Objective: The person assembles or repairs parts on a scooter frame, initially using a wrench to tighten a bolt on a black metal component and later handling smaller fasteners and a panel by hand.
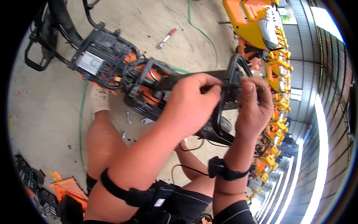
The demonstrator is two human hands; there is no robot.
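Observation:
My left hand [195, 100] is closed at the near side of a black looped frame [223, 112] on the front column [186, 79] of a stripped vehicle chassis [104, 56]; what its fingertips pinch is unclear. My right hand [253, 104] is curled at the loop's right side, fingertips together at a small dark part too hidden to name. The chassis lies across the upper left, with a silver box [90, 63], wiring and orange panels visible. A black cable hangs below the loop.
A red-handled wrench [166, 38] and small metal tools [128, 117] lie on the concrete floor [52, 112], along with a green hose [81, 123]. Yellow vehicle bodies [250, 18] line the right. Orange panels [71, 188] and black plastic parts [26, 173] sit at lower left.

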